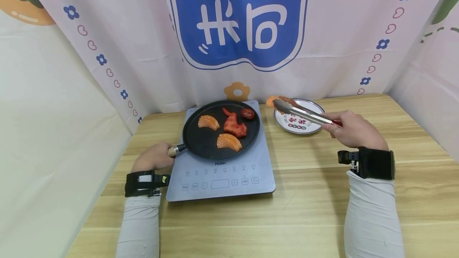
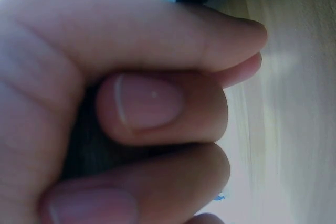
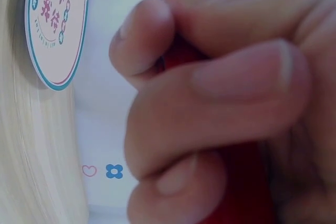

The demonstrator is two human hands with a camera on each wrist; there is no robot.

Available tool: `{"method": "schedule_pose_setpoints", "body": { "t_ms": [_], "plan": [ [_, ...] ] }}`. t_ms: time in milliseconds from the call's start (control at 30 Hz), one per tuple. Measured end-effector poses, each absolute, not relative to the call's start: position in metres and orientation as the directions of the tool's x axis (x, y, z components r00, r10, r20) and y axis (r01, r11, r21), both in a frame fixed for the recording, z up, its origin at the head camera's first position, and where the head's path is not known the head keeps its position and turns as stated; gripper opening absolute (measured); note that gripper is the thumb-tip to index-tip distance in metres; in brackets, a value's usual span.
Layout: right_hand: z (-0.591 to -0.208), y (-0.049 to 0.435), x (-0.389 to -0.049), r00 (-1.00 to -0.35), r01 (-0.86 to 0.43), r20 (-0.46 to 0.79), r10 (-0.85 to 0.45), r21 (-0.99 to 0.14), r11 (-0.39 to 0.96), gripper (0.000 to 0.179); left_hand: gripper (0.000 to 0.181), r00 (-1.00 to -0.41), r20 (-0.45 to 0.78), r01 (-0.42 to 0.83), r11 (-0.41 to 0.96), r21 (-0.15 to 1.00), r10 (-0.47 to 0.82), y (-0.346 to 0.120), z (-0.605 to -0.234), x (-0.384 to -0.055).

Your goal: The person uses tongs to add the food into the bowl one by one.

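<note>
My left hand point(image 1: 155, 156) grips the wooden handle point(image 1: 175, 150) of a round black frying pan point(image 1: 211, 146); in the left wrist view its fingers point(image 2: 157, 108) are curled. Two orange salmon slices point(image 1: 229, 142), a red chicken wing point(image 1: 234, 126) and a round dark-red slice point(image 1: 248, 114) lie in the pan. My right hand point(image 1: 356, 128) holds metal tongs point(image 1: 305, 114) by their red handle point(image 3: 236, 187). At the tongs' tips, above the plate's left side, is an orange piece point(image 1: 270, 101), mostly hidden. The white plate point(image 1: 297, 127), with red print, stands under the tongs.
The pan sits on a grey induction cooker point(image 1: 220, 190) marked Haier, its touch controls at the front. Beneath is a light wooden table point(image 1: 301, 214). A white printed cloth point(image 1: 143, 51) hangs right behind the table, with more cloth at both sides.
</note>
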State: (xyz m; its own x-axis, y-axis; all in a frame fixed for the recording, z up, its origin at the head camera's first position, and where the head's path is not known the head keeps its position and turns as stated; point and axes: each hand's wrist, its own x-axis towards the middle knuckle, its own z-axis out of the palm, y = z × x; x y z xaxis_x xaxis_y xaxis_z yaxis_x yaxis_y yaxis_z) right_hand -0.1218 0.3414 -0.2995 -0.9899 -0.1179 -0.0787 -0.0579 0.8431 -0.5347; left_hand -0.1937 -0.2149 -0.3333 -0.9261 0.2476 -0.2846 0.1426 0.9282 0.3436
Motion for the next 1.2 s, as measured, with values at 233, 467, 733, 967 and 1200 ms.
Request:
{"method": "schedule_pose_setpoints", "body": {
  "t_ms": [233,467,733,967,1200],
  "plan": [
    [-0.297,0.340,-0.120,-0.990,-0.080,-0.056,-0.128,-0.525,0.848,0.050,0.014,-0.926,-0.285,0.141,0.927,0.347,0.248,-0.214,-0.332,-0.192],
    [-0.292,0.336,-0.117,-0.991,-0.096,-0.031,-0.130,-0.510,0.855,0.050,0.016,-0.928,-0.277,0.148,0.928,0.341,0.249,-0.213,-0.331,-0.190],
    [-0.287,0.331,-0.116,-0.991,-0.106,-0.022,-0.135,-0.503,0.858,0.050,0.018,-0.928,-0.280,0.143,0.929,0.342,0.246,-0.213,-0.332,-0.193],
    [-0.284,0.326,-0.115,-0.989,-0.126,-0.010,-0.150,-0.487,0.864,0.048,0.021,-0.927,-0.278,0.148,0.928,0.343,0.251,-0.215,-0.333,-0.195],
    [-0.281,0.319,-0.115,-0.984,-0.155,0.000,-0.176,-0.474,0.867,0.047,0.022,-0.926,-0.279,0.146,0.924,0.354,0.253,-0.215,-0.333,-0.194]
  ]
}}
